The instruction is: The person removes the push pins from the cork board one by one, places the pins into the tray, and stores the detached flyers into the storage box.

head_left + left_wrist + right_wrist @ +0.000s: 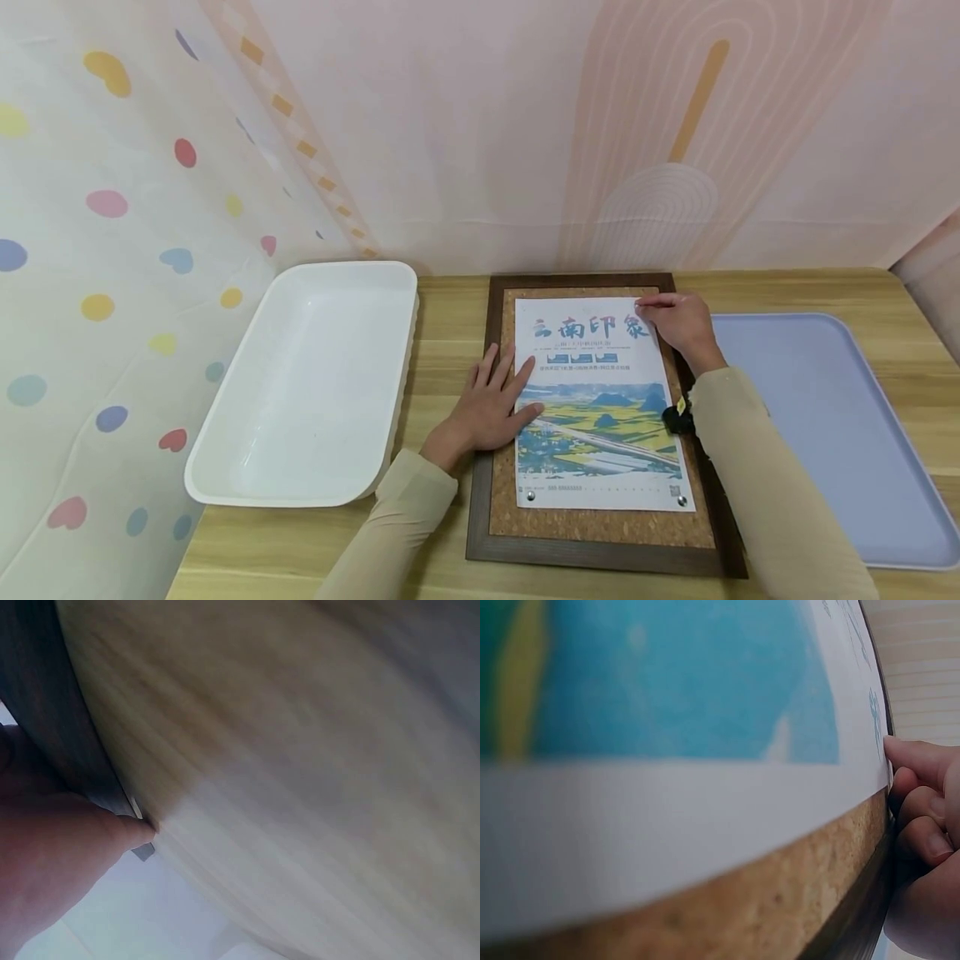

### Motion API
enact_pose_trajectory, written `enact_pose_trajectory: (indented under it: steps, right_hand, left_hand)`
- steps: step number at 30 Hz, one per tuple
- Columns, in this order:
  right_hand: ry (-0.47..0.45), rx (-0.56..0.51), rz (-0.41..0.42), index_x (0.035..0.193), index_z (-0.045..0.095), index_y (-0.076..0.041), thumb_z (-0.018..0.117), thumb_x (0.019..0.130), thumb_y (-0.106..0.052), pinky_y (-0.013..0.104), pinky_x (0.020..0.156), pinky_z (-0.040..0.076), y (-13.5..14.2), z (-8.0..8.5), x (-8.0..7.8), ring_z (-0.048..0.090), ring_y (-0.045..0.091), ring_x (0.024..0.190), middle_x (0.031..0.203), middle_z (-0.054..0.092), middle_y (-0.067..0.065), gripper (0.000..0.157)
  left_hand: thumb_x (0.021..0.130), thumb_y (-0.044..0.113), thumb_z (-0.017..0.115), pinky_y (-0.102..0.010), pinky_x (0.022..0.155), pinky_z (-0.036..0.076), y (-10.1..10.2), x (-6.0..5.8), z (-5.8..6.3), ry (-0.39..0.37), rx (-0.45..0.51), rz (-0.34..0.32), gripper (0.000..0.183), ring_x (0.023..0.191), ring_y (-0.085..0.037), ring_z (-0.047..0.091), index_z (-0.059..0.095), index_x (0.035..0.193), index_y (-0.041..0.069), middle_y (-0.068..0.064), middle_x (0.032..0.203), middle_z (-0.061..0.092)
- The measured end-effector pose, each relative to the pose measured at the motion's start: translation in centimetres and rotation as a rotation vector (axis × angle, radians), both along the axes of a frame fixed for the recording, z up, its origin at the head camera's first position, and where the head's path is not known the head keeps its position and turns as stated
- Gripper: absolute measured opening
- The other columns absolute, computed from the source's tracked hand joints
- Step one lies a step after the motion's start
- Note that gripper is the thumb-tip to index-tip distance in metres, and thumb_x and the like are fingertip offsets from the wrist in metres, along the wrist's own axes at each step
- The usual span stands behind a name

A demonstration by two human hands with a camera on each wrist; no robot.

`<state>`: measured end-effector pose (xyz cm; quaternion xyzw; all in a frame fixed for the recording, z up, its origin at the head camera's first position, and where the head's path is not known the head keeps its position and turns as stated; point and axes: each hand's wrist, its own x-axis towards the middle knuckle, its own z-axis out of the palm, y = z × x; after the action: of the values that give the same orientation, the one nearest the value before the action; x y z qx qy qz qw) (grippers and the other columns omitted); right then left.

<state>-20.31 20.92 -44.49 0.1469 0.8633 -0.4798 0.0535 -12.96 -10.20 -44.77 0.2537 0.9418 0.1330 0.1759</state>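
A printed poster (pixel 592 367) with a blue and yellow landscape lies on a cork board (pixel 600 527) in a dark wooden frame (pixel 585 557). Silver thumbtacks (pixel 531 496) sit at both bottom corners of the sheet. My left hand (pixel 491 408) rests with fingers spread over the poster's left edge and the frame. At the top right corner, my right hand (pixel 678 325) pinches what looks like a thumbtack between thumb and index finger, largely hidden by the fingertips. In the right wrist view its other fingers (pixel 922 817) are curled beside the frame.
To the left of the board stands a white tray (pixel 300 492). A pale blue tray (pixel 810 400) lies to the right, partly under my right forearm. The wooden table (pixel 442 333) meets a patterned wall covering (pixel 480 167) behind the board.
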Motion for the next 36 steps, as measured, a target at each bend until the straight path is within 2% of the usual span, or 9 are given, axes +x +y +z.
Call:
enact_pose_trajectory:
  steps: [10, 20, 24, 32, 34, 36]
  right_hand:
    - [0.007, -0.002, -0.012, 0.118, 0.073, -0.005, 0.061, 0.1, -0.023, 0.05, 0.1, 0.047, -0.1, -0.1, 0.1, 0.058, 0.036, 0.116, 0.131, 0.062, 0.018, 0.028]
    - [0.018, 0.002, -0.021, 0.117, 0.073, -0.005, 0.062, 0.099, -0.023, 0.05, 0.102, 0.046, -0.5, 0.0, 0.1, 0.058, 0.036, 0.116, 0.13, 0.063, 0.018, 0.028]
    - [0.013, 0.004, -0.03, 0.117, 0.074, -0.005, 0.062, 0.099, -0.023, 0.05, 0.103, 0.045, -0.7, -0.1, -0.1, 0.057, 0.035, 0.117, 0.131, 0.063, 0.017, 0.028]
    - [0.008, 0.019, -0.028, 0.117, 0.073, -0.005, 0.061, 0.1, -0.024, 0.049, 0.1, 0.046, -0.6, -0.3, -0.3, 0.057, 0.035, 0.116, 0.13, 0.063, 0.017, 0.028]
    - [0.012, 0.028, -0.022, 0.116, 0.073, -0.005, 0.061, 0.1, -0.023, 0.049, 0.099, 0.047, -0.6, -0.3, -0.3, 0.057, 0.035, 0.115, 0.129, 0.063, 0.018, 0.027]
    - [0.014, 0.03, -0.019, 0.115, 0.073, -0.006, 0.061, 0.1, -0.022, 0.048, 0.098, 0.048, -0.6, -0.3, -0.3, 0.058, 0.035, 0.114, 0.128, 0.063, 0.017, 0.026]
  left_hand:
    - [0.104, 0.055, 0.036, -0.057, 0.12, -0.001, -0.1, -0.1, -0.7, -0.002, 0.002, 0.0, 0.072, 0.151, -0.031, -0.02, 0.006, 0.161, 0.023, -0.008, 0.166, -0.013]
    - [0.103, 0.056, 0.035, -0.058, 0.12, -0.001, -0.2, 0.0, -0.2, -0.008, -0.016, 0.013, 0.072, 0.151, -0.03, -0.02, 0.007, 0.161, 0.024, -0.007, 0.166, -0.013]
    - [0.103, 0.054, 0.039, -0.059, 0.12, 0.002, -0.4, -0.1, -0.1, -0.005, 0.012, 0.025, 0.072, 0.152, -0.032, -0.015, 0.012, 0.161, 0.022, -0.009, 0.167, -0.008]
    - [0.103, 0.044, 0.047, -0.059, 0.118, 0.012, -0.2, -0.9, 0.4, 0.073, 0.12, 0.04, 0.055, 0.149, -0.039, 0.012, 0.042, 0.151, 0.017, -0.017, 0.161, 0.021]
    - [0.103, 0.044, 0.046, -0.059, 0.119, 0.011, 0.1, -1.2, 0.4, 0.064, 0.129, 0.043, 0.054, 0.15, -0.039, 0.01, 0.042, 0.15, 0.017, -0.018, 0.162, 0.019]
    - [0.104, 0.045, 0.044, -0.06, 0.119, 0.007, 0.3, -1.3, 0.4, 0.03, 0.116, 0.045, 0.058, 0.152, -0.037, 0.002, 0.035, 0.154, 0.017, -0.019, 0.165, 0.009]
